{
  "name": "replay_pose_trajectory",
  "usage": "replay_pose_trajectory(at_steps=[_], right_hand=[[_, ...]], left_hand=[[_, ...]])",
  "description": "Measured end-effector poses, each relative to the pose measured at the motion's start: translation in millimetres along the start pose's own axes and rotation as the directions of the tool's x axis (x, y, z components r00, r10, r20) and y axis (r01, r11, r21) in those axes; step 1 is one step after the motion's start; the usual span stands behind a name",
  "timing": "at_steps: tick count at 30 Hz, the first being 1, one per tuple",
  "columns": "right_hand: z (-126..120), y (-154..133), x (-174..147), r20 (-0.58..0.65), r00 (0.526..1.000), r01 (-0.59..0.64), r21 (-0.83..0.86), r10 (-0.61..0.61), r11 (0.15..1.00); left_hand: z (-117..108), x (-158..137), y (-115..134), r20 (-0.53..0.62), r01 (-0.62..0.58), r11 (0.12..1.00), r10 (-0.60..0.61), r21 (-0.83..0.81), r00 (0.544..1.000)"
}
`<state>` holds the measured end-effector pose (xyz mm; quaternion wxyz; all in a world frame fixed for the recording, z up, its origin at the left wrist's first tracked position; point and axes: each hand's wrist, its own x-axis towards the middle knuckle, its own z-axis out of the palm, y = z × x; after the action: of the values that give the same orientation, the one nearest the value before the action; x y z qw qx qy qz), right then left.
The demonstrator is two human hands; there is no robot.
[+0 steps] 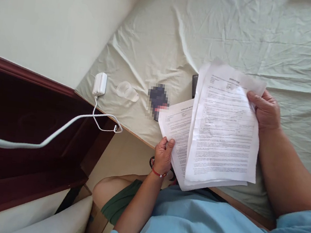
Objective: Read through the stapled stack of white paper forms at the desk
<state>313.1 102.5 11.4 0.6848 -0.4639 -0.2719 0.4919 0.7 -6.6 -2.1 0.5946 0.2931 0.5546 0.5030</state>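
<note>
A blurred patch point(158, 100) hides 1 thing on the bed point(241, 32); at least 2 printed sheets point(224, 129) above it, left hand point(163, 156) and right hand point(264, 108) each closed in a grip on their edges

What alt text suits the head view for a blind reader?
Left hand and right hand hold printed white paper sheets above a pale green bedsheet; a white plug-in charger lies nearby.

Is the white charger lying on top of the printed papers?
No, the white plastic charger block lies on the pale green bedsheet, apart from the printed white paper sheets.
</note>
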Motion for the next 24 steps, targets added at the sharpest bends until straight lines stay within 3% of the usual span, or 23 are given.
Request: replay_pose_trajectory(at_steps=[12,24], right_hand=[[0.2,2.0,-1.9,0.002,1.000,0.025,-0.003,-0.025,1.000],[2.2,4.1,-13.9,0.189,0.977,-0.057,-0.201,0.095,0.978]], left_hand=[[1.1,-0.8,0.5,-0.002,-0.002,1.000,0.002,0.009,1.000],[-1.2,2.1,-10.2,-0.111,-0.052,0.997,0.046,-0.058,0.993]])
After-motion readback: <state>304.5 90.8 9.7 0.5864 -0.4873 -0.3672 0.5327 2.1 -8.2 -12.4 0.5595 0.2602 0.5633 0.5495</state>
